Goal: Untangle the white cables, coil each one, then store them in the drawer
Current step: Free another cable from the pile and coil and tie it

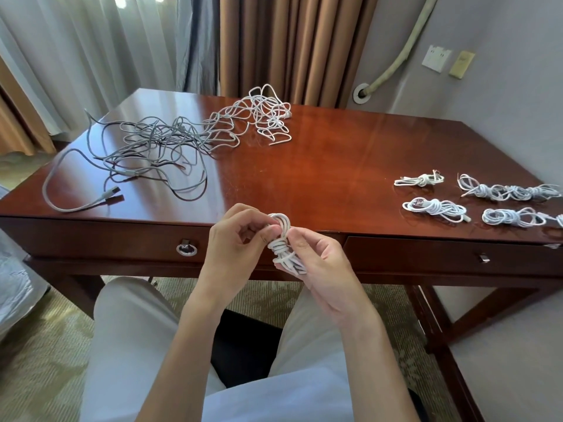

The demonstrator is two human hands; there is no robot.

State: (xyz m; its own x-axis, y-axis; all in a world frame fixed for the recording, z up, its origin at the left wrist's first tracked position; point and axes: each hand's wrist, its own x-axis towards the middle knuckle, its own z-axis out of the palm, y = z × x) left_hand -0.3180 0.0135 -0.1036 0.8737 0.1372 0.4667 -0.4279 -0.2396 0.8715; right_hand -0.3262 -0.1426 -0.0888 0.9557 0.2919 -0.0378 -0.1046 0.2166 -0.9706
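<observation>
Left hand (236, 239) and right hand (316, 263) both pinch white coil (281, 239), held before tabletop (320, 166) edge. Keep loops tight, cinch tail wrap before release; tangle (262, 117) remains.

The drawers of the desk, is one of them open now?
No, both drawers, the left drawer and the right drawer, sit shut, flush in the desk front.

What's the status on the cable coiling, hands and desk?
Left hand and right hand: both grip a coiled white cable bundle. Tangled white cable pile waits on the wooden desk. Both drawers closed.
</observation>
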